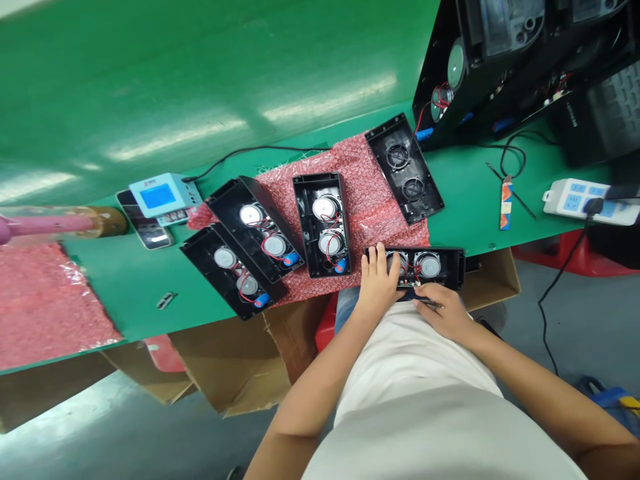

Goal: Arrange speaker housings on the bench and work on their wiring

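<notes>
An open black speaker housing (pixel 445 265) with two round drivers and red wires lies at the table's near edge, close against my body. My left hand (pixel 376 281) rests on its left end, fingers laid over one driver and gripping the housing. My right hand (pixel 443 311) is closed on a thin dark tool (pixel 428 302) held along the housing's near side. Three more open housings (pixel 323 223) (pixel 257 227) (pixel 230 270) lie to the left on red bubble wrap (pixel 370 193). A black grille cover (pixel 404 167) lies behind.
A blue-screened meter (pixel 163 197) and a phone (pixel 145 227) sit at the left, beside a pink roll (pixel 55 223). Large black speaker cabinets (pixel 500 60) stand at back right. A white power strip (pixel 585 200) lies right. Cardboard boxes (pixel 235 360) sit under the green table (pixel 125 293).
</notes>
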`<state>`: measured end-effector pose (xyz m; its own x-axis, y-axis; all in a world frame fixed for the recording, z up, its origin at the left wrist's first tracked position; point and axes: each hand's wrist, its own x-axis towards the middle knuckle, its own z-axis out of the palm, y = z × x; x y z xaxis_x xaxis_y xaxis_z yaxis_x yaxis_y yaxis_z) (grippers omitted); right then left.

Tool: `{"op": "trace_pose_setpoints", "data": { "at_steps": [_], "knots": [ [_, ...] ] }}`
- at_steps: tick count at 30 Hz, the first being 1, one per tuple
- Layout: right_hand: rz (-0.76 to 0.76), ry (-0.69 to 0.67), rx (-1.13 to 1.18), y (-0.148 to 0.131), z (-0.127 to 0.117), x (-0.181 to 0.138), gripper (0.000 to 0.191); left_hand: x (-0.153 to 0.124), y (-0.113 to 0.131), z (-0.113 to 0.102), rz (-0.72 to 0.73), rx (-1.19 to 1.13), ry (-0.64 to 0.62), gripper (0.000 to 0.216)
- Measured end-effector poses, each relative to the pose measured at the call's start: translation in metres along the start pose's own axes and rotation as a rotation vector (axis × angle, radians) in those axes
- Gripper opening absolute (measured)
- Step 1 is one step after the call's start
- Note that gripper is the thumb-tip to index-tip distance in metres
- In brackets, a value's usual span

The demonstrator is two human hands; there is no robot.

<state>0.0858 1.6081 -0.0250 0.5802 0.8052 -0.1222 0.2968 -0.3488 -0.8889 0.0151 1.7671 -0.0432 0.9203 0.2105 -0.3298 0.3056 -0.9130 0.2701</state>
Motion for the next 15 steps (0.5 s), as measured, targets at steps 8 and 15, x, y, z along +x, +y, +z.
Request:
{"op": "trace_pose_setpoints", "data": {
  "at_steps": [8, 15],
  "knots": [
    [-0.009, -0.058, -0.038, -0.004, -0.003, -0.007, 0.011, 0.001, 0.001, -0.003, -0.01, 0.023, -0.009, 0.08],
    [-0.011, 0.009, -0.004, -0.003, -0.004, -0.015, 0.012, 0.004, -0.002, 0.001, 0.002, 0.006, 0.017, 0.074]
  ]
}}
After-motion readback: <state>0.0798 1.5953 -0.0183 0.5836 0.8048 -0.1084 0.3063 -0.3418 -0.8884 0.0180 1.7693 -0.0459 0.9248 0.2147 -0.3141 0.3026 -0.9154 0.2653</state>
